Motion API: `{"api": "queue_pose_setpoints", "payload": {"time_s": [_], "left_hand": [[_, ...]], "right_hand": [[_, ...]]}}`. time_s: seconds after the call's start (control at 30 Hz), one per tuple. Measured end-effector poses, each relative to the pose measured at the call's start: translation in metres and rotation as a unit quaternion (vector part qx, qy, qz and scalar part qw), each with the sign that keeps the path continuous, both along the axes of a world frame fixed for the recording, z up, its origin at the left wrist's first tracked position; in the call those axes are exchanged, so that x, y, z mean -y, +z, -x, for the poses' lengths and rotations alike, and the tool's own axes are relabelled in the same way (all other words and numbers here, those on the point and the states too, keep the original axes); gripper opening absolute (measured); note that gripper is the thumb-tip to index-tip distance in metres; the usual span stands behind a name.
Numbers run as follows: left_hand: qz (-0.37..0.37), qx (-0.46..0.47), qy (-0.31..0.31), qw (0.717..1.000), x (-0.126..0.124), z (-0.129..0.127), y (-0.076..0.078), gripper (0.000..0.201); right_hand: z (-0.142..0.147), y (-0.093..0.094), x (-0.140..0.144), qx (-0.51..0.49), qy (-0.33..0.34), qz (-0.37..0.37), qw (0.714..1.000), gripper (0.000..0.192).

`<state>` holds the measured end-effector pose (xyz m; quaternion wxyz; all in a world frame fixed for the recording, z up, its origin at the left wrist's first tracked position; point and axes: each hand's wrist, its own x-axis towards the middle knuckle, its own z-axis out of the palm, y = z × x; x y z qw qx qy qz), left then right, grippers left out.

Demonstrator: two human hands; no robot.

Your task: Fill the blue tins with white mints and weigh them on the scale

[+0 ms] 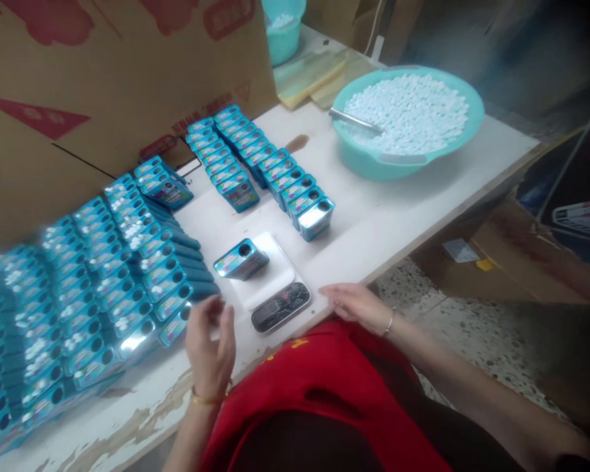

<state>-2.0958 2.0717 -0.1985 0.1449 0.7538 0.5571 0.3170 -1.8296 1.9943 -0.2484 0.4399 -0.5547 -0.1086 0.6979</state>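
Left hand raised, fingers loosely curled, holding nothing discernible, near the scale bearing one blue tin. Right hand flat, open, on the tabletop edge. Tin rows left; basin of white tablets far right.

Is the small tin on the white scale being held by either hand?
No: the tin sits alone on the scale, with the left hand and right hand both apart from it.

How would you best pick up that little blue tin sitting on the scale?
Pinch the tin across its two long narrow sides, coming from above. It lies flat on the scale, patterned face up, apart from the packed rows, so both sides look free.
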Motion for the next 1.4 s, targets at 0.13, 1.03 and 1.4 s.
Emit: {"api": "queue_pose_setpoints", "payload": {"time_s": [0.13,1.03,1.4], "left_hand": [[0.234,0.091,0.052,0.967,0.028,0.009,-0.038,0.049],[0.030,0.002,0.010,1.000,-0.011,0.006,-0.010,0.041],[-0.002,-0.009,-0.063,0.998,-0.081,0.008,0.037,0.051]], "right_hand": [[0.011,0.008,-0.007,-0.025,0.045,-0.018,0.999,0.046],[-0.027,0.006,-0.030,-0.040,-0.110,-0.035,0.993,0.011],[-0.002,0.033,-0.041,0.002,-0.014,-0.064,0.998,0.031]]}}
